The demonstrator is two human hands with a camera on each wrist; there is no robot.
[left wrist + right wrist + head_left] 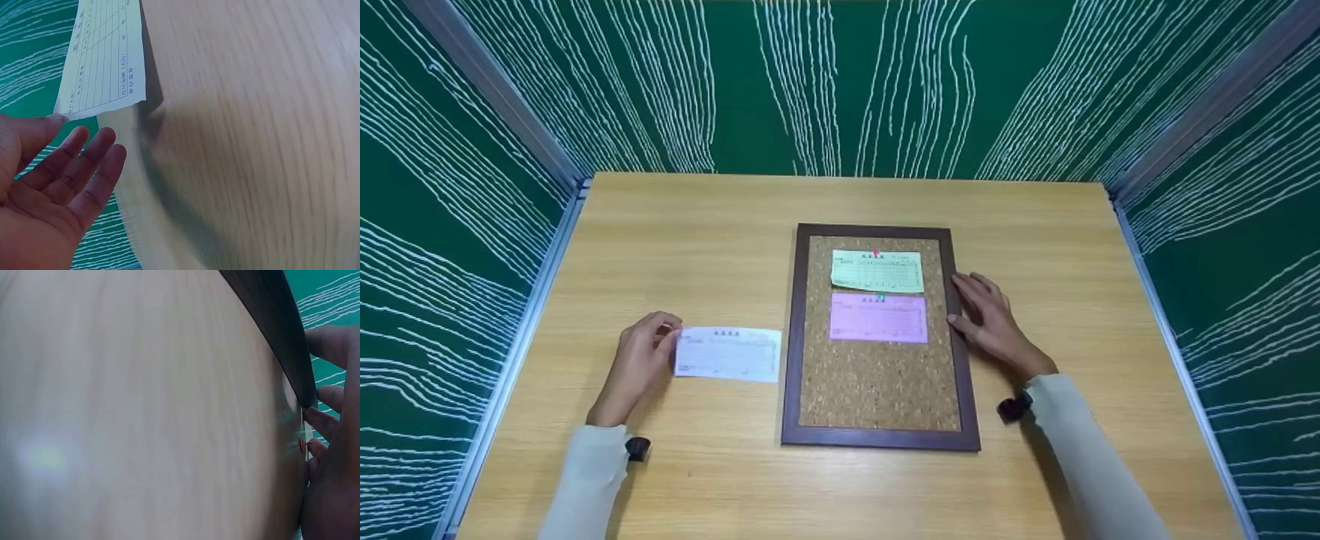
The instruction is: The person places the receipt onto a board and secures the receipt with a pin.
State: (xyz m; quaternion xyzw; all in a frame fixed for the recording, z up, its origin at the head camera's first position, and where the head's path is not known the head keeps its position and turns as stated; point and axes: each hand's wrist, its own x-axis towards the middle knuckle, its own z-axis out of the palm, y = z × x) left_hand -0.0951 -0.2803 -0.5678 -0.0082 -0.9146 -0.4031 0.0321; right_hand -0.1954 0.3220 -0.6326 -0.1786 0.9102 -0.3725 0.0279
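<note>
My left hand [639, 358] pinches the left edge of a white printed slip [727, 354] between thumb and index finger. In the left wrist view its other fingers [93, 185] stand apart from the slip [107, 56]. A cork board [877, 390] with a dark brown frame lies right of the slip. My right hand [994, 330] touches the frame's right side with thumb and fingers. Pinned to the cork are a green slip [877, 274] with a red pin [875, 253], and below it a purple slip [877, 321] with a green pin [880, 298].
A small orange pin-like thing [302, 445] shows by my right fingers in the right wrist view; whether they touch it, I cannot tell. Board and slips are on a wooden table [697, 225]. Green panels [855, 90] with white wavy lines surround it.
</note>
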